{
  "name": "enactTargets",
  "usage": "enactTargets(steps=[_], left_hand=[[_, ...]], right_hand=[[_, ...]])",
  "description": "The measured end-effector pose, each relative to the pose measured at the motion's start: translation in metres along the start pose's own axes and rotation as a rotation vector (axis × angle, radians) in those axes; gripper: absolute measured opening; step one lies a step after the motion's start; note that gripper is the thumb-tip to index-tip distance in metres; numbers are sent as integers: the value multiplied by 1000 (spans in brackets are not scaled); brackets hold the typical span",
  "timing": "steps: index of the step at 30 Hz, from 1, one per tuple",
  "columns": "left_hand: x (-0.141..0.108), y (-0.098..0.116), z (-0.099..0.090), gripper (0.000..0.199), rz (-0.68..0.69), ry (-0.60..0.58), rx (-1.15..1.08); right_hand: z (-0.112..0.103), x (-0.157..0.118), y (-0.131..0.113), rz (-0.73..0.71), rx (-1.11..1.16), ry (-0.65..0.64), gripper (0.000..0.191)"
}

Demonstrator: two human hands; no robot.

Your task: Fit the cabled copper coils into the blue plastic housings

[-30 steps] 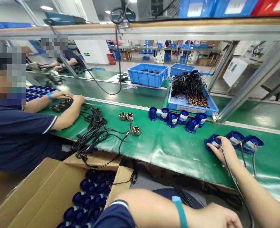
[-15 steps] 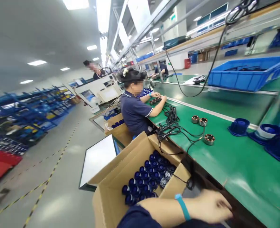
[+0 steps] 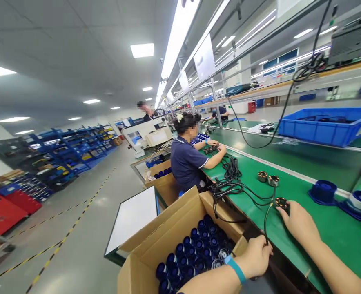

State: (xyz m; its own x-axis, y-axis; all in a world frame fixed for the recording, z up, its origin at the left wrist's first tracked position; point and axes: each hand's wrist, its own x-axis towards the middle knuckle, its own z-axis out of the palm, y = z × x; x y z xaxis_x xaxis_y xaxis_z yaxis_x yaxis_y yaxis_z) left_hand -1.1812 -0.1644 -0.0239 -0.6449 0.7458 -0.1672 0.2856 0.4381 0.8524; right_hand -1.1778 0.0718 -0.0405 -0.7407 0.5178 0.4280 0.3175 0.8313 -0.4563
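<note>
My left hand (image 3: pixel 255 256), with a teal band on its wrist, is closed on a black cable (image 3: pixel 265 228) beside the bench edge. That cable runs up to a round, copper-wound motor stator (image 3: pixel 281 202) on the green bench. My right hand (image 3: pixel 301 222) has its thumb and fingers around this stator at its near side. Two more stators (image 3: pixel 262 176) stand a little farther back on the bench. A heap of black cables (image 3: pixel 228 185) lies to their left, some hanging over the edge.
An open cardboard box (image 3: pixel 156 230) full of dark blue housings (image 3: pixel 188 249) stands left of my left arm. Blue flanged housings (image 3: pixel 323 192) sit at the bench's right. A blue bin (image 3: pixel 327 126) is behind. A co-worker (image 3: pixel 188 159) sits farther along, hands on similar parts.
My right hand has come into view and taken hold of the nearest stator. My left hand has moved left and up to the cable and closed on it. The camera view has shifted.
</note>
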Motion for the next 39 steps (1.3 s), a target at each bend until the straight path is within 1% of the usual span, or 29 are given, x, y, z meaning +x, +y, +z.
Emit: enactTargets(steps=[2,3,5,6,8,9,10,12,14,16,18,19,20,21,22,24,25,26,27,28,30,31,33,35,37,39], left_hand=[[-20,18,2,19,91,-122,73],[-30,27,3,20,144,-182,83],[-44,43,2,24,214,-264,67],[-47,50,0,29,229,-315,19],[-45,63,-1,39,194,-414,-106],[-43,70,0,44,163,-461,-152],[-41,76,3,49,130,-508,-176],[-42,90,9,54,83,-608,-176],[-46,104,17,56,68,-730,-167],[-45,121,26,56,94,-860,-173],[-32,141,36,56,126,-952,-165],[-19,151,42,54,147,-959,-149],[-3,161,50,53,179,-916,-136],[16,168,60,51,228,-817,-124],[38,174,71,49,301,-665,-111],[85,179,98,41,479,-257,-61],[107,178,113,40,570,-111,14],[127,175,127,43,642,-31,102],[144,171,139,46,692,-11,183],[158,166,150,49,730,-28,243],[172,154,166,51,781,-73,277],[174,147,170,49,801,-64,255],[170,135,175,38,827,24,177],[162,125,176,25,827,113,108],[153,120,176,24,820,123,61],[148,118,178,32,801,79,20]], right_hand=[[-14,-3,-10,-71,-26,8,35],[-25,-8,-17,-105,-26,-33,31],[-43,-18,-33,-119,-19,-176,23],[-48,-20,-39,-104,-14,-226,25],[-51,-19,-43,-81,-30,-285,25],[-51,-19,-39,-69,-36,-272,25],[-53,-22,-33,-55,-33,-251,30],[-62,-37,-17,-33,-21,-219,37],[-80,-63,2,-8,8,-201,38],[-102,-88,25,43,34,-161,36],[-124,-107,52,129,56,-87,34],[-132,-114,65,170,71,-40,34],[-138,-119,78,206,91,13,35],[-141,-123,89,239,111,75,38],[-143,-125,99,271,129,138,42],[-142,-128,113,329,152,242,50],[-140,-129,118,355,155,270,53],[-138,-128,121,374,157,280,54],[-136,-127,124,380,160,271,54],[-135,-125,125,380,161,256,55],[-134,-123,127,372,163,247,56],[-136,-122,127,358,166,261,57],[-142,-123,125,307,173,337,58],[-153,-125,118,232,170,459,58],[-168,-127,108,144,155,577,60],[-180,-127,97,72,145,632,65]])
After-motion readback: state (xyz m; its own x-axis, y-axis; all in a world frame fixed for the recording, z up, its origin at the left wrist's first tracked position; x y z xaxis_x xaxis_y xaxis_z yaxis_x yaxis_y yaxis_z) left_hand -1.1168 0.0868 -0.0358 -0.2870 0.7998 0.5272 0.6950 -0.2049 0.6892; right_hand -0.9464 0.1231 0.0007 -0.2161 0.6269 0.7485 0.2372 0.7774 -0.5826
